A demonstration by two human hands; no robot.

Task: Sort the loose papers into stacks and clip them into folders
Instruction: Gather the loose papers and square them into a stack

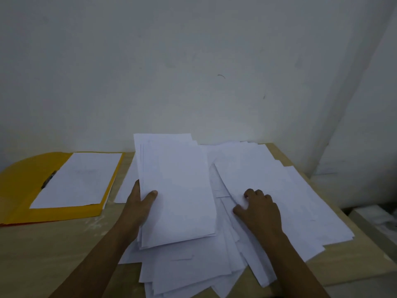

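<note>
Faintly printed sheet in yellow folder (19,190), text illegible. Left hand (139,203) grips gathered stack (178,190), thumb on top. Right hand (260,209) rests, fingers bent, on loose papers (300,201) covering table (53,244).

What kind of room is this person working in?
Probably a plain office or study corner: a wooden desk against a bare wall, covered with loose papers, and an open yellow folder with sheets clipped inside.

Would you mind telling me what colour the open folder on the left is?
The open cardboard folder is yellow, shown best in the head view.
</note>
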